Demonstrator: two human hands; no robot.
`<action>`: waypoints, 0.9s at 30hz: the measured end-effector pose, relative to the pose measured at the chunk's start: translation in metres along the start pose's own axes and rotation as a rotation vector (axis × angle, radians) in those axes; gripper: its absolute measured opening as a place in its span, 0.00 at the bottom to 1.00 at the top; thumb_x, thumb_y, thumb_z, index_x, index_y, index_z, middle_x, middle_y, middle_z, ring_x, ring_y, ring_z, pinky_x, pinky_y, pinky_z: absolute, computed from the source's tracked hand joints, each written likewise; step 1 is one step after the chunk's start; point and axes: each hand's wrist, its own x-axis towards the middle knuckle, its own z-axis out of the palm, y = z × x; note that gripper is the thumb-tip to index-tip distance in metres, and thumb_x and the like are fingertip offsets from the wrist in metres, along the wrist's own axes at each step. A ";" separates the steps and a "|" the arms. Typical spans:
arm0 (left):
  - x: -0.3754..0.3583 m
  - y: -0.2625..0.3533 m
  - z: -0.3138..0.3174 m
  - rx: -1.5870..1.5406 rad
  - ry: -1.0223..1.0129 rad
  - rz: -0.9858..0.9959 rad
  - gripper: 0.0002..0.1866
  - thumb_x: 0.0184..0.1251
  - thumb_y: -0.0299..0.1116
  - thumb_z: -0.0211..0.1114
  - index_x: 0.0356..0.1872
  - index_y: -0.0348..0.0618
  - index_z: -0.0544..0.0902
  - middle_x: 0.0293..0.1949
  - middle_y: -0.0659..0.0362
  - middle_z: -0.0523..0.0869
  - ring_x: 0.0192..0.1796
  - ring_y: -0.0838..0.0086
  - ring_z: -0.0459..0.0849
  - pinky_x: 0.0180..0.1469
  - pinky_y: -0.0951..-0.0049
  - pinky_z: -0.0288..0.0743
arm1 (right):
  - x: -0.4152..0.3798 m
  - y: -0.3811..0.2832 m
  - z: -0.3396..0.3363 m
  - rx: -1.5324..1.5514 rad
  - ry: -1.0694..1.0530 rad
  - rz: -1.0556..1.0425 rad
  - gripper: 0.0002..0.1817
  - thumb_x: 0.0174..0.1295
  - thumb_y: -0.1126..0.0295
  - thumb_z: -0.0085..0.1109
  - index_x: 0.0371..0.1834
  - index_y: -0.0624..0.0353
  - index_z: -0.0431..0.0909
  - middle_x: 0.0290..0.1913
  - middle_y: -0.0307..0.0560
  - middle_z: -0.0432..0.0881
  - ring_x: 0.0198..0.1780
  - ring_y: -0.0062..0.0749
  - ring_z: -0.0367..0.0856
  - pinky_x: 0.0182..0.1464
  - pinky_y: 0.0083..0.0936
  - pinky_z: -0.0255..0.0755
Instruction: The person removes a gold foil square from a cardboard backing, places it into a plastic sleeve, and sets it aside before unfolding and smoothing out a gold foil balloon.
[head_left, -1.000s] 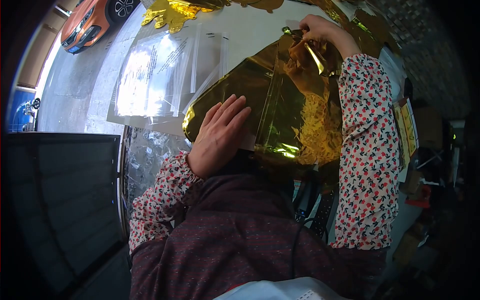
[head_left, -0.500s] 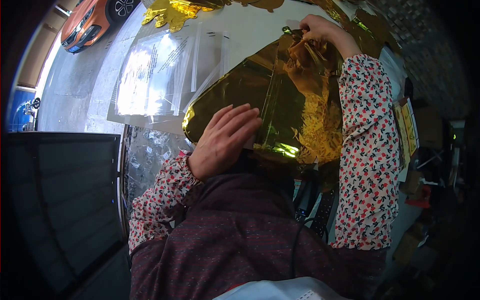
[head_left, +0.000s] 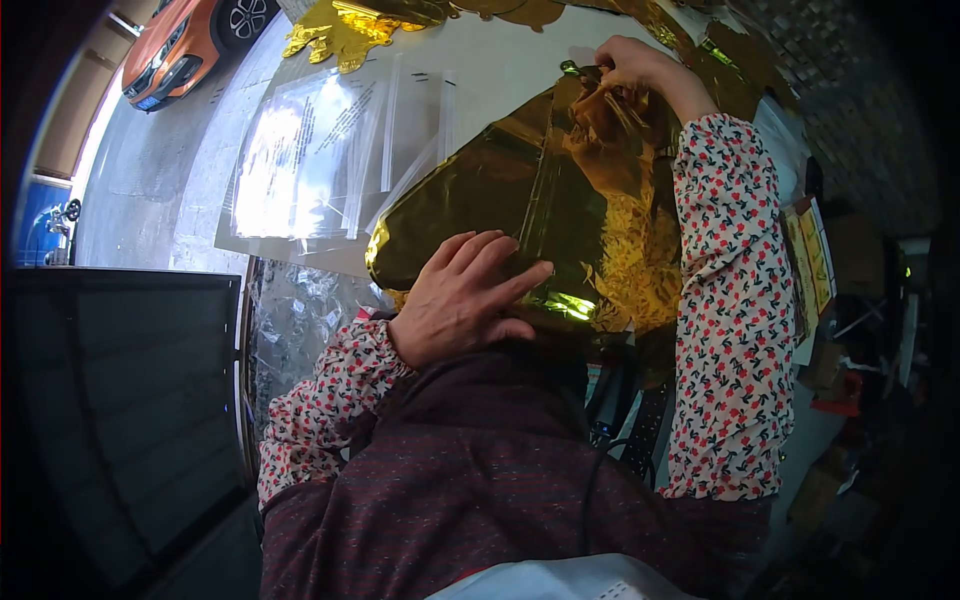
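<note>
A large gold foil balloon (head_left: 470,190), flat and shiny, lies across the table's near edge in front of my body. Over its lower left part rests my left hand (head_left: 465,300), fingers apart and the thumb spread toward the right. At the far top edge my right hand (head_left: 640,70) has its fingers closed on the foil, which bunches and creases below them. The right fingertips are partly hidden by the folds. Both forearms wear flower-patterned sleeves.
Clear plastic bags (head_left: 310,150) lie on the table to the left. More gold foil pieces (head_left: 350,30) are along the far edge. A dark framed panel (head_left: 130,400) stands at left, and an orange car (head_left: 190,50) is beyond. Boxes (head_left: 810,260) sit at right.
My left hand has slid slightly down toward my body, its fingers spreading and the thumb coming into view. My right hand keeps its hold on the foil, nearly in place.
</note>
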 end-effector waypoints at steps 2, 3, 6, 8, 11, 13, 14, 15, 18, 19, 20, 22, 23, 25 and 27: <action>-0.002 -0.002 0.005 0.019 -0.014 0.007 0.35 0.61 0.65 0.59 0.67 0.59 0.77 0.59 0.51 0.76 0.66 0.54 0.72 0.66 0.53 0.65 | 0.000 0.001 0.002 0.006 0.010 -0.008 0.08 0.58 0.74 0.63 0.33 0.63 0.72 0.23 0.46 0.79 0.22 0.32 0.84 0.23 0.31 0.77; -0.003 -0.003 0.007 0.029 -0.021 0.010 0.36 0.61 0.68 0.58 0.67 0.61 0.76 0.59 0.51 0.75 0.66 0.53 0.71 0.67 0.52 0.65 | 0.001 0.002 0.003 0.003 0.023 -0.017 0.08 0.58 0.74 0.63 0.34 0.63 0.72 0.22 0.46 0.79 0.21 0.31 0.83 0.23 0.31 0.76; -0.002 -0.001 0.008 0.033 -0.004 0.009 0.36 0.62 0.66 0.59 0.67 0.60 0.76 0.59 0.51 0.75 0.66 0.54 0.72 0.67 0.53 0.65 | -0.004 -0.004 0.000 -0.063 0.024 -0.011 0.09 0.57 0.73 0.64 0.35 0.64 0.73 0.26 0.47 0.81 0.25 0.34 0.85 0.27 0.33 0.78; -0.003 -0.002 0.008 0.035 -0.004 0.007 0.35 0.62 0.66 0.59 0.67 0.60 0.76 0.59 0.51 0.75 0.66 0.54 0.72 0.67 0.53 0.65 | -0.002 0.000 0.001 -0.088 0.064 -0.029 0.11 0.57 0.72 0.65 0.38 0.64 0.75 0.31 0.49 0.83 0.32 0.38 0.86 0.33 0.35 0.79; -0.003 -0.005 0.007 0.035 -0.001 0.005 0.35 0.62 0.64 0.60 0.67 0.60 0.76 0.59 0.51 0.75 0.66 0.54 0.72 0.67 0.53 0.64 | 0.000 0.003 0.004 -0.130 0.209 -0.085 0.13 0.57 0.70 0.65 0.43 0.62 0.78 0.40 0.51 0.84 0.43 0.44 0.85 0.44 0.37 0.78; -0.004 -0.009 0.005 0.030 -0.001 0.006 0.34 0.62 0.63 0.61 0.67 0.60 0.76 0.59 0.50 0.75 0.66 0.54 0.72 0.67 0.53 0.64 | -0.011 -0.008 0.000 -0.243 0.322 -0.098 0.13 0.58 0.69 0.65 0.46 0.59 0.79 0.44 0.51 0.84 0.49 0.48 0.83 0.50 0.38 0.76; -0.006 -0.009 0.006 0.029 -0.001 0.007 0.34 0.62 0.63 0.61 0.67 0.60 0.76 0.59 0.50 0.75 0.66 0.54 0.72 0.68 0.53 0.64 | -0.014 -0.008 0.008 -0.230 0.392 -0.180 0.13 0.60 0.69 0.64 0.47 0.58 0.80 0.43 0.51 0.84 0.48 0.49 0.82 0.50 0.39 0.76; -0.006 -0.010 0.008 0.027 0.003 0.007 0.34 0.62 0.62 0.61 0.67 0.60 0.76 0.59 0.50 0.75 0.66 0.54 0.72 0.68 0.53 0.64 | -0.014 -0.008 0.017 -0.219 0.462 -0.264 0.13 0.61 0.69 0.63 0.48 0.57 0.80 0.42 0.51 0.83 0.48 0.51 0.82 0.50 0.40 0.76; -0.005 -0.011 0.010 0.030 -0.002 0.000 0.34 0.61 0.61 0.62 0.67 0.59 0.76 0.59 0.50 0.75 0.66 0.54 0.72 0.68 0.52 0.64 | -0.043 -0.032 0.043 -0.200 0.488 -0.374 0.12 0.65 0.67 0.59 0.51 0.52 0.80 0.45 0.50 0.81 0.49 0.53 0.80 0.51 0.43 0.75; -0.005 -0.012 0.010 0.026 -0.003 -0.003 0.34 0.61 0.61 0.63 0.67 0.59 0.76 0.59 0.51 0.75 0.66 0.54 0.72 0.68 0.52 0.64 | -0.051 -0.041 0.055 -0.170 0.479 -0.360 0.12 0.65 0.66 0.58 0.51 0.51 0.80 0.46 0.50 0.81 0.51 0.52 0.81 0.51 0.44 0.76; -0.004 -0.011 0.010 0.024 -0.002 -0.003 0.34 0.61 0.61 0.63 0.67 0.59 0.76 0.59 0.51 0.75 0.66 0.54 0.71 0.68 0.52 0.64 | -0.058 -0.044 0.064 -0.142 0.474 -0.346 0.12 0.66 0.65 0.58 0.51 0.50 0.81 0.48 0.50 0.81 0.52 0.52 0.81 0.52 0.45 0.76; -0.003 -0.010 0.011 0.020 0.003 -0.007 0.34 0.61 0.61 0.63 0.67 0.59 0.76 0.60 0.51 0.75 0.66 0.54 0.71 0.68 0.52 0.64 | -0.061 -0.043 0.077 -0.158 0.448 -0.294 0.14 0.67 0.64 0.57 0.54 0.50 0.79 0.48 0.49 0.79 0.51 0.51 0.80 0.51 0.43 0.76; -0.002 -0.010 0.012 0.017 0.004 -0.009 0.34 0.61 0.60 0.63 0.67 0.59 0.76 0.60 0.51 0.75 0.66 0.54 0.71 0.68 0.52 0.64 | -0.063 -0.042 0.080 -0.163 0.436 -0.267 0.15 0.68 0.63 0.57 0.56 0.50 0.79 0.49 0.49 0.78 0.50 0.50 0.80 0.51 0.43 0.75; 0.000 -0.009 0.011 0.019 0.004 -0.010 0.34 0.61 0.60 0.63 0.67 0.59 0.76 0.60 0.51 0.75 0.66 0.54 0.71 0.68 0.52 0.63 | -0.069 -0.042 0.080 -0.066 0.502 -0.253 0.14 0.68 0.63 0.56 0.55 0.51 0.79 0.47 0.49 0.79 0.50 0.50 0.80 0.51 0.42 0.75; 0.000 -0.012 0.012 0.017 -0.003 -0.010 0.34 0.61 0.60 0.63 0.67 0.58 0.76 0.60 0.51 0.74 0.66 0.54 0.70 0.68 0.52 0.63 | -0.072 -0.038 0.078 -0.024 0.550 -0.262 0.14 0.69 0.63 0.56 0.54 0.53 0.80 0.45 0.49 0.81 0.48 0.48 0.82 0.50 0.40 0.76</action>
